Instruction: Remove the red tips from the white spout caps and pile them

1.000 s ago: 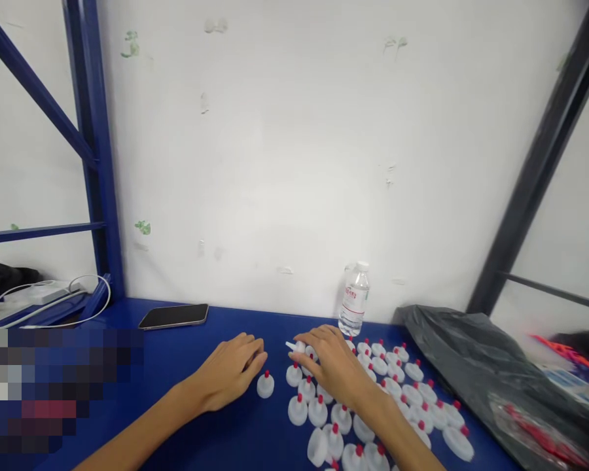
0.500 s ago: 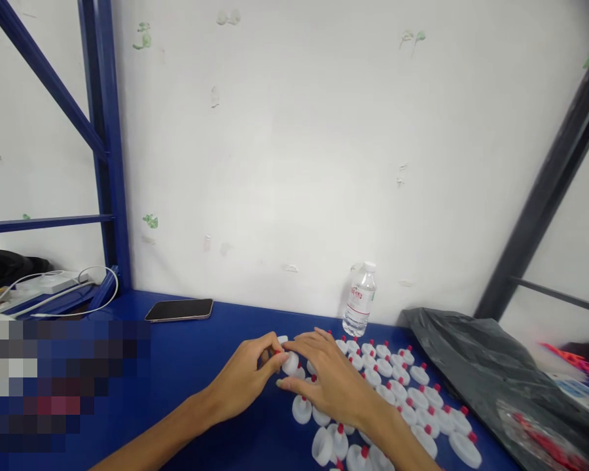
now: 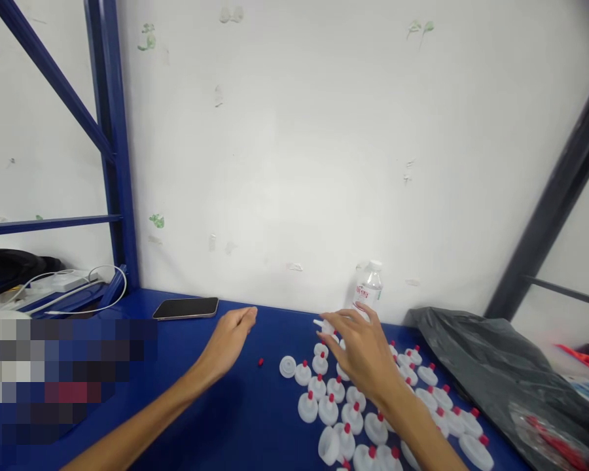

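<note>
Several white nozzle caps (image 3: 328, 409) with red tips stand in rows on the blue table (image 3: 216, 425). My right hand (image 3: 360, 353) hovers over the far end of the rows, its fingertips pinching a white cap part (image 3: 324, 325). My left hand (image 3: 228, 343) is lifted above the table to the left, fingers stretched out, holding nothing. Between the hands lie a small red tip (image 3: 260, 361) and a white cap without a tip (image 3: 287, 366).
A black phone (image 3: 185, 307) lies at the back left by the wall. A water bottle (image 3: 369, 291) stands behind the caps. A black plastic bag (image 3: 495, 373) fills the right side. White cables (image 3: 63, 288) sit by the blue rack post (image 3: 112, 150).
The hands, together on one cap half a second ago, have parted. My left hand moved left and opened; a red tip and a bare white cap now lie between the hands. My right hand rose.
</note>
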Demonstrator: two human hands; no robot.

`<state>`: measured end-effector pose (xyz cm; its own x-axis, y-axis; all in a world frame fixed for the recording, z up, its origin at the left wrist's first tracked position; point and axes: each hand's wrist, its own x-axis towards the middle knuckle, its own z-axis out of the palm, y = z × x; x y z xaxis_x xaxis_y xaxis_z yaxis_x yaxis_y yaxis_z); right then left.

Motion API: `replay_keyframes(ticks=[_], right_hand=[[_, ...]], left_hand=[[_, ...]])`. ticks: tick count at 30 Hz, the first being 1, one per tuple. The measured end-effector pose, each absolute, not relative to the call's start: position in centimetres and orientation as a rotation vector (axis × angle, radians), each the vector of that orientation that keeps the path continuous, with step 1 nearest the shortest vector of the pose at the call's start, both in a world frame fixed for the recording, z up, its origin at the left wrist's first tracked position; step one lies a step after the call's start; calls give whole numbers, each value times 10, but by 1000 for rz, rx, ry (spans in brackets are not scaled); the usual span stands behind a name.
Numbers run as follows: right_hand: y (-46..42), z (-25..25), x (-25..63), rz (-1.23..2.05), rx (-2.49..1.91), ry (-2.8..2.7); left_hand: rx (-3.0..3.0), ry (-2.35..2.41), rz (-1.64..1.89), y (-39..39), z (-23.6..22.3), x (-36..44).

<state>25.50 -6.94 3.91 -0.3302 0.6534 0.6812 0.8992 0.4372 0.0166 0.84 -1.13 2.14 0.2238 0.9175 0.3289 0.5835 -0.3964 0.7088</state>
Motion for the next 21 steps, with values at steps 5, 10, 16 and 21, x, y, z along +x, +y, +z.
replay_keyframes(ticks=[5,10,16,21], right_hand=[[-65,26,253,-167,-1398,-2150],[-67,16,242,-109,-1392,-2223],[-72,22,243,-121,-1374,-2202],[-72,21,242,-41,-1336,-2300]], left_hand=[[2334,1439,797,-2,6,-4],[2478,1402,624,-14,-5,6],[2514,1399,581,-17,0,8],[2527,1404,627,-21,4,9]])
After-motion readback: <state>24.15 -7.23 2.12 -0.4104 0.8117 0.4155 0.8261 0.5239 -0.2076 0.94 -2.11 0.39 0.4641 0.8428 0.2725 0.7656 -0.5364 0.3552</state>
